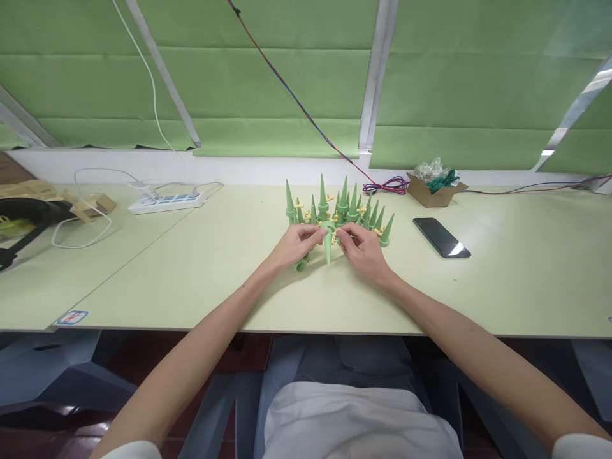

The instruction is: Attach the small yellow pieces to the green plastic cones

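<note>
Both hands meet over the table in the head view. Between them a green cone [327,247] points down toward the table's front edge. My left hand [297,244] pinches the cone's wide end from the left. From the right, my right hand [363,248] has thumb and forefinger pinched at a small yellow piece [336,233] beside the cone. Behind the hands stand several upright green cones [342,203] with small yellow pieces among them. Another green cone [300,265] lies by my left hand, its open end facing me.
A black phone [440,238] and a small cardboard box [434,191] with plastic and green material are on the right. Coiled wires [387,185] lie at the back. A power strip [166,203], white cable and black object [33,220] are on the left.
</note>
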The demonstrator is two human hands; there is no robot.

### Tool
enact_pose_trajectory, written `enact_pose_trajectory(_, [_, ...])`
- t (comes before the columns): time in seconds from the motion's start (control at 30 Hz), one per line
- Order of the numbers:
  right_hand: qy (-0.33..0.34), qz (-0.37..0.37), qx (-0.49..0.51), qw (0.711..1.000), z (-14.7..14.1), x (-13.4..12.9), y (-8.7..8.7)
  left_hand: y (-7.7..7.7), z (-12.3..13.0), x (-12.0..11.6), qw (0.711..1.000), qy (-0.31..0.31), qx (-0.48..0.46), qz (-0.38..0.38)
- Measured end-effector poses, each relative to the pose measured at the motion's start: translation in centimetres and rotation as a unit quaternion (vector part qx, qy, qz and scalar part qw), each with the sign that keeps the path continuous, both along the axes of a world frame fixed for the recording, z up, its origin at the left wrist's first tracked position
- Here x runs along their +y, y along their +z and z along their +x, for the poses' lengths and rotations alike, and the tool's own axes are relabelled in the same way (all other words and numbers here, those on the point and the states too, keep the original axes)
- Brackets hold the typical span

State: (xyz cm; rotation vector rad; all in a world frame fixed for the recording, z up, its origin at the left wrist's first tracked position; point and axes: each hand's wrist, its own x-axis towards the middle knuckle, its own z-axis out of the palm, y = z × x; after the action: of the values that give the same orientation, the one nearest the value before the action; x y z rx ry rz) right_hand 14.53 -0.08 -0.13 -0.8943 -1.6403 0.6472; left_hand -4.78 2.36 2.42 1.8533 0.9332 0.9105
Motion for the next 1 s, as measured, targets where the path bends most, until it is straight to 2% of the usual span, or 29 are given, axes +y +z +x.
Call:
enact_pose_trajectory(0.2, [-0.015, -0.01, -0.027, 0.999, 0.1, -0.1, 0.1, 0.3, 0.1, -0.4, 0.999, 0.019, 0.012, 0.041])
enact_pose_trajectory(0.37, [0.005, -0.044, -0.013, 0.999, 0.1, 0.2, -0.2, 0.1, 0.2, -0.2, 0.996, 0.023, 0.023, 0.086])
enact_pose_trajectory(0.53, [0.037, -0.109, 0.039, 0.993, -0.1, 0.8, -0.5, -0.6, 0.3, 0.4, 0.985, 0.025, 0.025, 0.166])
enact_pose_trajectory(0.7, [0.063, -0.173, 0.085, 0.979, -0.3, 0.7, -0.1, -1.0, 0.4, 0.6, 0.975, 0.021, 0.016, 0.221])
enact_pose_trajectory(0.9, [0.053, -0.185, 0.104, 0.976, -0.4, 0.7, 0.0, -0.8, 0.8, 0.2, 0.976, 0.037, 0.031, 0.214])
enact_pose_trajectory(1.0, [0.041, -0.154, 0.094, 0.983, -0.3, 0.9, -0.4, -0.7, 0.9, 0.1, 0.982, 0.056, 0.027, 0.181])
